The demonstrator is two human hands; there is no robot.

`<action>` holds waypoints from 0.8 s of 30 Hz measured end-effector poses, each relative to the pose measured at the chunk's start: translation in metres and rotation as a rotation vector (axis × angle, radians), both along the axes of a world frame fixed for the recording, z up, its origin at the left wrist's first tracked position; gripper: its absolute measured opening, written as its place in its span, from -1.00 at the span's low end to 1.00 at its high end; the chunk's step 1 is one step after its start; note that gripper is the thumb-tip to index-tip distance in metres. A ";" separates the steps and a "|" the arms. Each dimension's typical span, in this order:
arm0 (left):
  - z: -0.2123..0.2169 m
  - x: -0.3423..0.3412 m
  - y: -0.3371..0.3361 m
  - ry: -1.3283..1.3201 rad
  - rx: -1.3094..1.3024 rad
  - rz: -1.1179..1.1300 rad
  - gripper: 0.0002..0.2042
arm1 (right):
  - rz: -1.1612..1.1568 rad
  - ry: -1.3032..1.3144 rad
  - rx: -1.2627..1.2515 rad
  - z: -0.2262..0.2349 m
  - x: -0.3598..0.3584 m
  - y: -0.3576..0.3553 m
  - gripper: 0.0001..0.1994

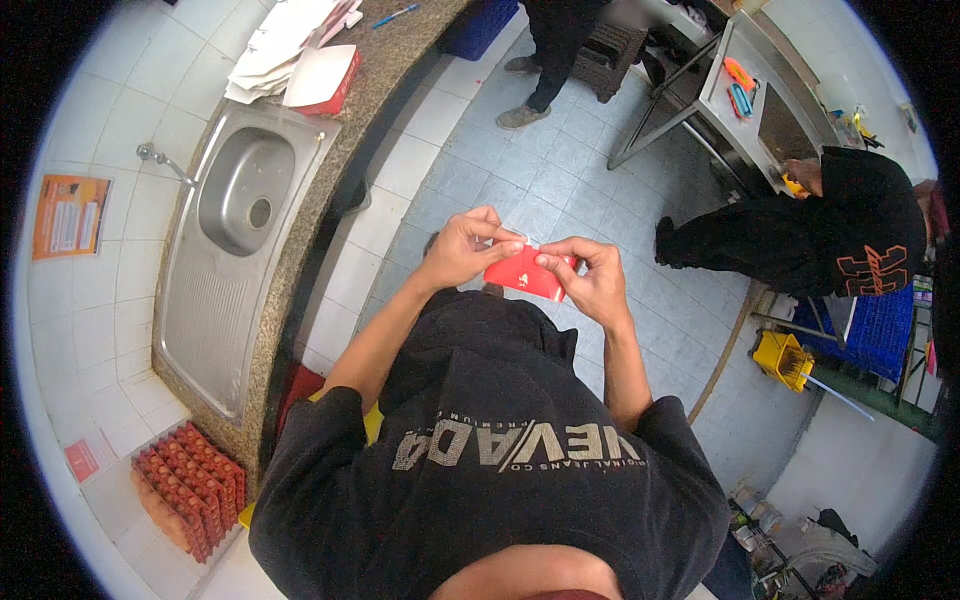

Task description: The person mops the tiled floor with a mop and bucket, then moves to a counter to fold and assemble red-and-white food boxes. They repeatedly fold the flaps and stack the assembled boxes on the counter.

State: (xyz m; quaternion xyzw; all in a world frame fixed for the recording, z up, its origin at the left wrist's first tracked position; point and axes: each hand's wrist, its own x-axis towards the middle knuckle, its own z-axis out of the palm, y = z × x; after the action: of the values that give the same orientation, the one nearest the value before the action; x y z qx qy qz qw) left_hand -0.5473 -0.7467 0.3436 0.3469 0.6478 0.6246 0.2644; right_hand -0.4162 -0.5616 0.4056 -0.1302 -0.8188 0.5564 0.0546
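In front of my chest I hold a small red cardboard food carton (520, 274) with a little white mark on its face. My left hand (460, 250) pinches its upper left edge between thumb and fingers. On the other side, my right hand (598, 283) grips the upper right edge, the thumb lying on the red face. A sliver of white shows at the top edge between the two hands. The carton's far side is hidden from view.
To my left, a granite counter (318, 190) holds a steel sink (247, 190), a red-and-white open carton (322, 80), stacked white card pieces (275, 50) and a blue pen (396, 16). Egg trays (190, 490) stand lower left. Two people work ahead and right, near a steel table (715, 95) and yellow mop bucket (780, 362).
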 end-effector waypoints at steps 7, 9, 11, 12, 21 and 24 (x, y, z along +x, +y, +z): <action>0.000 0.001 -0.001 0.082 0.002 0.067 -0.84 | -0.038 0.162 0.145 -0.002 -0.006 -0.011 -0.87; -0.010 0.001 -0.009 0.155 -0.080 0.075 -0.73 | -0.045 0.107 0.152 -0.001 -0.007 -0.017 -0.86; -0.004 0.004 -0.017 0.174 -0.114 0.105 -0.54 | -0.066 0.113 0.188 0.004 -0.009 -0.024 -0.85; 0.003 0.013 -0.023 0.150 -0.105 0.127 -0.41 | -0.079 0.147 0.237 0.002 -0.008 -0.026 -0.86; -0.024 0.048 -0.021 0.305 -0.377 0.274 0.01 | 0.120 0.100 0.318 -0.020 -0.020 -0.069 -0.82; -0.072 0.044 -0.034 0.163 -0.376 0.328 -0.19 | 0.115 0.355 0.487 -0.010 -0.018 -0.064 -0.76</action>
State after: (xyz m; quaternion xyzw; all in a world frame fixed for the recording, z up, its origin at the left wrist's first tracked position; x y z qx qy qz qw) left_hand -0.5030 -0.7803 0.2720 0.2310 0.8192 0.4979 0.1662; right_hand -0.4346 -0.6252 0.3959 0.0325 -0.9119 0.3598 0.1947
